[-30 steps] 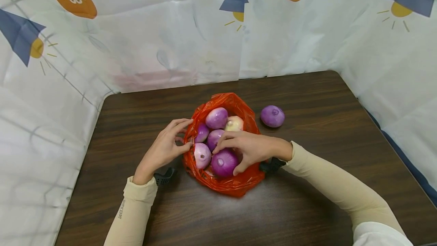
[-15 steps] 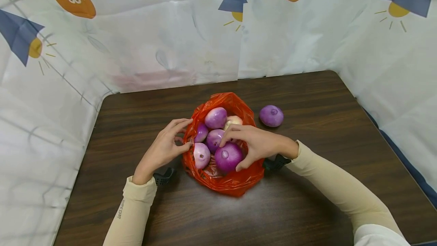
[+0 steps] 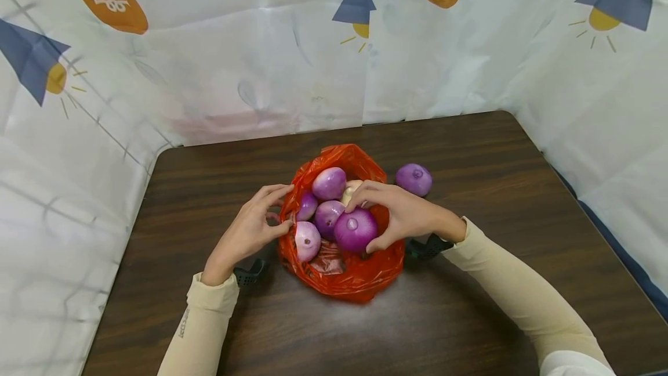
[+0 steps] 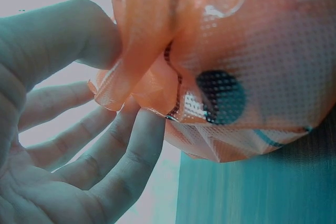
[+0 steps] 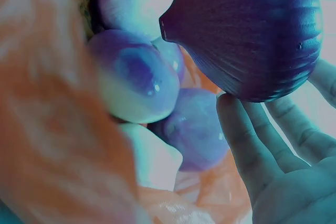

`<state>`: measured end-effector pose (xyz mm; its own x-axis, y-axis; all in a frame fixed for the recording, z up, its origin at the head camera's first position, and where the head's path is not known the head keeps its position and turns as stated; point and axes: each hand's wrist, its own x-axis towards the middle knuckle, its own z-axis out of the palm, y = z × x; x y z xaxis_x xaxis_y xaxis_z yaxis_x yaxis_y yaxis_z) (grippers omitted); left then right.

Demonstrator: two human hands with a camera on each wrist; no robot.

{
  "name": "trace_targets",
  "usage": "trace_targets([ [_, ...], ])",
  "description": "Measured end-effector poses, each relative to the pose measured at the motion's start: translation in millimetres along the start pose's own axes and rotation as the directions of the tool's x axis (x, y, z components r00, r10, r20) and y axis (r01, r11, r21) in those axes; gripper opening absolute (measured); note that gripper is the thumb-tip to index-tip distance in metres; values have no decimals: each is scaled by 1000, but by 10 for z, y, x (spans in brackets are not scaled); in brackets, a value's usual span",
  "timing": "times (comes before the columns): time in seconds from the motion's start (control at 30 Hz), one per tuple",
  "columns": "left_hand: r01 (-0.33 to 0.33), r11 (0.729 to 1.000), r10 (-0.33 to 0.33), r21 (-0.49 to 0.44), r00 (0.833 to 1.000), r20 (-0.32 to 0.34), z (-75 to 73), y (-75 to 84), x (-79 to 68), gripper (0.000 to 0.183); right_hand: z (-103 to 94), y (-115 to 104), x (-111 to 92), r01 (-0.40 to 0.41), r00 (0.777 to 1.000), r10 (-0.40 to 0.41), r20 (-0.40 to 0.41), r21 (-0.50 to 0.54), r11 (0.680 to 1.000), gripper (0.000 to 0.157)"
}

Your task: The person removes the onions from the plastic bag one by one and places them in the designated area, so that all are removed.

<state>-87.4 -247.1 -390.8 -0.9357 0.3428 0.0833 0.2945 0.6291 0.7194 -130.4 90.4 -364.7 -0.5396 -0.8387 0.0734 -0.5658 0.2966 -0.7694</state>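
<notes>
A red plastic bag (image 3: 360,283) stands with its mouth spread wide, several purple onions (image 3: 330,183) and one pale onion (image 3: 351,191) inside. My left hand (image 3: 250,231) pinches the bag's left rim; in the left wrist view the thumb (image 4: 79,30) lies on one side of the gathered plastic, fingertips on the other. With thumb and fingers my right hand (image 3: 404,213) grips a large purple onion (image 3: 356,231) over the bag's mouth. In the right wrist view this onion (image 5: 252,35) hangs above the others, its pointed end toward the left.
One more purple onion (image 3: 414,179) lies on the dark wooden table (image 3: 469,155), just right of the bag. A printed paper slip (image 3: 329,261) shows at the bag's bottom. White patterned sheets (image 3: 292,74) hang around the table's back and sides.
My right hand has raised the large purple onion up from the bag's front, slightly right and away from me, uncovering the paper slip. My left hand has kept its place on the rim.
</notes>
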Motion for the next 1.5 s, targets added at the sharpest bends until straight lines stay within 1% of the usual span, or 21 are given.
trace_targets([
  [0.27, -4, 1000, 4, -4, 1000, 1, 9, 9, 9, 63, -77, 36, -106, -9, 996, 15, -89, 64, 998, 62],
  [0.5, 8, 1000, -8, 11, 1000, -1, 0, 39, -7, 64, -165, 75, -202, 4, 987, 25, -161, 177, 984, 67],
  [0.6, 8, 1000, -8, 11, 1000, -2, 0, 39, -17, 65, -196, 101, -247, 14, 980, 27, -199, 201, 980, 68],
  [0.73, 10, 1000, -10, 11, 1000, -2, 4, 37, -25, 65, -234, 142, -310, 16, 965, 39, -258, 208, 978, 70],
  [0.93, 9, 1000, -9, 14, 1000, -1, 9, 30, -17, 65, -282, 211, -417, 30, 945, 48, -324, 231, 972, 72],
  [1.07, 4, 1000, -4, 18, 1000, -1, 8, 33, -11, 65, -328, 261, -483, 53, 922, 31, -386, 205, 977, 74],
  [1.2, 2, 1000, -2, 22, 1000, 1, 9, 34, -9, 65, -383, 310, -546, 55, 888, 33, -459, 177, 983, 75],
  [1.37, 4, 1000, -5, 25, 1000, 6, 17, 31, -7, 65, -447, 370, -629, 20, 843, 82, -531, 184, 983, 73],
  [1.5, 4, 1000, -4, 25, 1000, 7, 20, 31, -8, 66, -482, 414, -680, -20, 813, 138, -566, 210, 977, 72],
])
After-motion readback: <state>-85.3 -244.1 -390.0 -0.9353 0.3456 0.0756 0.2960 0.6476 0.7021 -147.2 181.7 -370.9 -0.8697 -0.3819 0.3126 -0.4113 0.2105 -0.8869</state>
